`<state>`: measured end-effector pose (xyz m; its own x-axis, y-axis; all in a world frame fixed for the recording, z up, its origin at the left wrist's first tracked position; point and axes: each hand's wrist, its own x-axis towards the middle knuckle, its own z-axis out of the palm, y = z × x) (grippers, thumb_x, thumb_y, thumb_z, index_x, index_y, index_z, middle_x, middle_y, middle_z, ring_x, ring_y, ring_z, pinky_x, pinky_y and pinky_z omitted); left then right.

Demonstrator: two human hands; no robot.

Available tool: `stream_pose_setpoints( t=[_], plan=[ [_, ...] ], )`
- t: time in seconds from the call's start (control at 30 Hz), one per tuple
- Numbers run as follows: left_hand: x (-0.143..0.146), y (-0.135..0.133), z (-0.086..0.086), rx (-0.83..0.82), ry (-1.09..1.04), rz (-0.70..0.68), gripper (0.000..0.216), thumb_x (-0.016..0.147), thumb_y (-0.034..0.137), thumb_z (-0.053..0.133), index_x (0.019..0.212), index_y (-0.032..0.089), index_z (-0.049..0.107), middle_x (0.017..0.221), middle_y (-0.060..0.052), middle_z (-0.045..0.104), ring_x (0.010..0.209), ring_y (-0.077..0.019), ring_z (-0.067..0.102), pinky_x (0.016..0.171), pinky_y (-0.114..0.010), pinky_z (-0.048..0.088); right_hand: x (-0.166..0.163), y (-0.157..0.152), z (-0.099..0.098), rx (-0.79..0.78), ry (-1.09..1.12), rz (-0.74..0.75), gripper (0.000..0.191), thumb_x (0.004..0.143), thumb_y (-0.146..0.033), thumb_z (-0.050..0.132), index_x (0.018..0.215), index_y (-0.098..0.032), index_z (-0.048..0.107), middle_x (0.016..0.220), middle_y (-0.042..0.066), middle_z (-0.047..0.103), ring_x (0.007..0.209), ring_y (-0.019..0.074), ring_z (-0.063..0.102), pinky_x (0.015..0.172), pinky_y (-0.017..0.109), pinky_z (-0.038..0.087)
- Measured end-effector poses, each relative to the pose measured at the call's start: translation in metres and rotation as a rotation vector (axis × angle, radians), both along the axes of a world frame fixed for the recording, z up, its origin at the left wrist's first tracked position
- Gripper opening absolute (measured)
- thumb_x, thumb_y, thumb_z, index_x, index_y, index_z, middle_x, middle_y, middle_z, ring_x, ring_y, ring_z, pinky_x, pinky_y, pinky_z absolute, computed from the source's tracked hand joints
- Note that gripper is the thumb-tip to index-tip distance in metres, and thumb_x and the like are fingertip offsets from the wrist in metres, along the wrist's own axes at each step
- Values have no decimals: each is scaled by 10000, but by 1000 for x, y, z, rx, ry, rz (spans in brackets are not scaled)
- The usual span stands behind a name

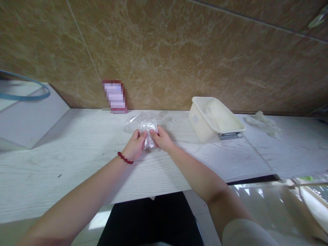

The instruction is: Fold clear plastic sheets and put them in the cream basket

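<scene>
A crinkled clear plastic bag [149, 140] is held just above the white wood-grain table, between my two hands. My left hand [135, 144] grips its left side, thumb on top. On the opposite side, my right hand [162, 138] pinches it with the thumb pressed over the front. The fingers of both hands are partly hidden behind the plastic. More clear film [135, 123] spreads out flat behind the hands; whether it is part of the same bag I cannot tell. What the bag contains, if anything, is not clear.
A cream plastic bin [201, 126] stands to the right against the marbled wall. Crumpled clear plastic [263, 123] lies beyond it. A blurred-out upright card [116, 97] leans on the wall. At far left is a white box [38, 116] with a blue hoop [28, 97].
</scene>
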<state>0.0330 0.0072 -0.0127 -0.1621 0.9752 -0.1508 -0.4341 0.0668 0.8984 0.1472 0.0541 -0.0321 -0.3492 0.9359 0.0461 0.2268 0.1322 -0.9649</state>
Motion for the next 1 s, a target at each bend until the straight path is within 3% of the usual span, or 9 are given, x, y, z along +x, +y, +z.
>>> stream_pose_setpoints(
  t=[0.2, 0.4, 0.63, 0.87, 1.0],
  plan=[
    [-2, 2, -4, 40, 45, 17, 235, 676, 279, 636, 787, 187, 451, 717, 37, 569, 680, -102, 551, 637, -244, 459, -1, -3, 2, -59, 122, 106, 359, 712, -458, 582, 921, -202, 443, 578, -78, 454, 367, 33, 375, 335, 160, 306],
    [-8, 2, -1, 50, -10, -81, 288, 655, 277, 664, 882, 184, 511, 837, -10, 628, 755, -138, 592, 682, -284, 481, -1, 0, 0, -108, 260, 130, 378, 688, -419, 626, 927, -195, 437, 544, -96, 431, 347, 19, 346, 311, 140, 277],
    [-15, 3, 2, 12, -26, -153, 190, 656, 257, 655, 798, 179, 555, 734, 15, 625, 676, -113, 583, 622, -242, 476, 0, 2, -2, -160, 293, 143, 445, 669, -412, 653, 974, -206, 402, 543, -105, 441, 341, 15, 331, 322, 136, 266],
    [-16, 5, 0, 10, -10, -181, 294, 612, 247, 698, 863, 180, 559, 753, 7, 633, 652, -117, 589, 602, -237, 470, 1, -1, 2, -112, 323, 201, 447, 634, -396, 679, 941, -181, 435, 657, -62, 502, 487, 39, 432, 432, 150, 366],
    [-17, 6, -2, -8, 23, -204, 321, 557, 242, 730, 814, 165, 553, 683, 14, 622, 588, -116, 577, 556, -237, 459, 3, -4, 7, -98, 252, 253, 442, 627, -416, 681, 914, -170, 452, 593, -73, 473, 432, 32, 398, 383, 144, 338]
  ],
)
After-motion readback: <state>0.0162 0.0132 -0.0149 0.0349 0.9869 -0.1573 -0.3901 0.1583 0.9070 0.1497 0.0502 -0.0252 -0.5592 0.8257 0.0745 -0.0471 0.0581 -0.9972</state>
